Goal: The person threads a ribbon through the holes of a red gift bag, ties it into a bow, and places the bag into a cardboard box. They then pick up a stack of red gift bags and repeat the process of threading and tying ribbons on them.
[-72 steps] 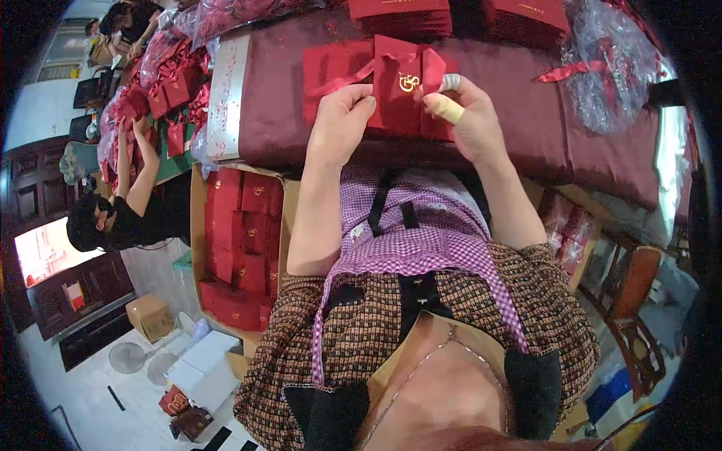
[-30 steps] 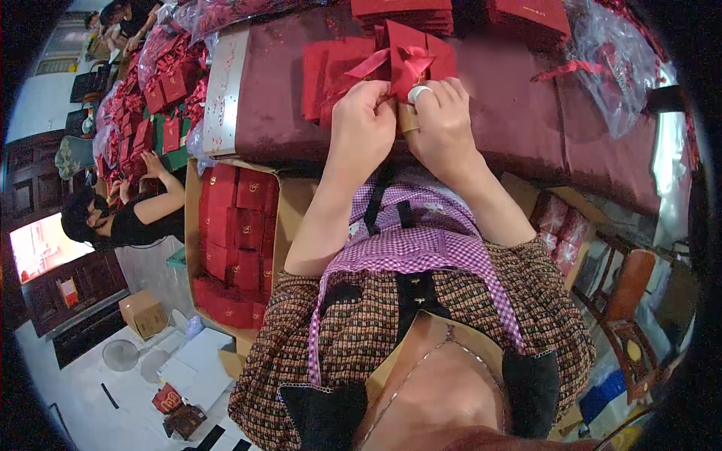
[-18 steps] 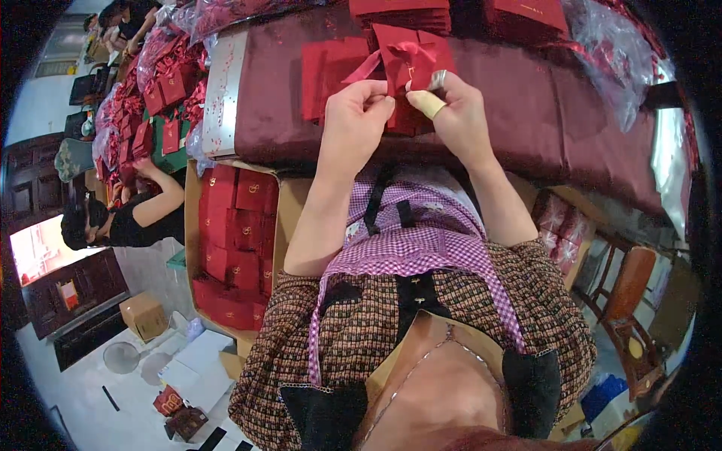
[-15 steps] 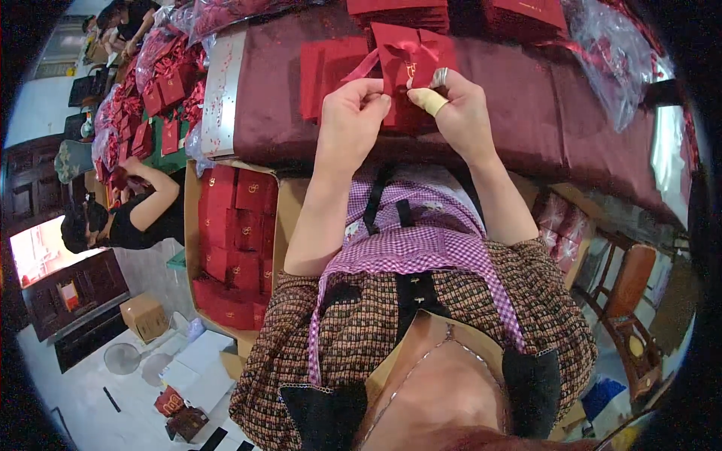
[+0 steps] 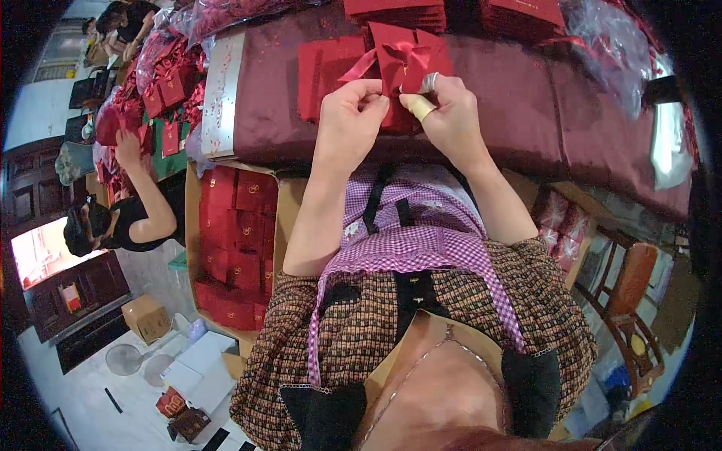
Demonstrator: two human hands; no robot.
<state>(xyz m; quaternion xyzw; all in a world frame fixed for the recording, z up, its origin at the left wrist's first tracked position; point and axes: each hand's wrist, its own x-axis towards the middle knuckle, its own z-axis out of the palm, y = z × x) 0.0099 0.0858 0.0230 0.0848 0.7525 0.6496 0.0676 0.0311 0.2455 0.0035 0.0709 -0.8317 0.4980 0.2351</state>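
Note:
Over the table in front of me is a red gift box (image 5: pixel 391 56) with gold print and a satin ribbon bow (image 5: pixel 406 54) near its top. My left hand (image 5: pixel 350 119) is closed in a pinch at the box's lower left edge. On its lower front, my right hand (image 5: pixel 449 116) pinches thumb and finger together; whatever lies between those tips is too small to make out. A yellow cover (image 5: pixel 418 107) wraps a digit of the right hand, and a grey band (image 5: pixel 429 81) sits on another. Flat red pieces (image 5: pixel 320 75) lie left of the box.
Stacks of red boxes (image 5: pixel 395 11) stand at the table's far side, near clear plastic bags (image 5: pixel 613 52). A carton (image 5: pixel 286 214) of red boxes (image 5: pixel 233 248) sits below at left. Another person (image 5: pixel 147 203) works among red goods at far left. A wooden chair (image 5: pixel 628 301) stands at right.
My right hand has shifted slightly left along the gift box, and the box has moved a little left. At far left, the other person's arm has swung up, with a red item at the hand.

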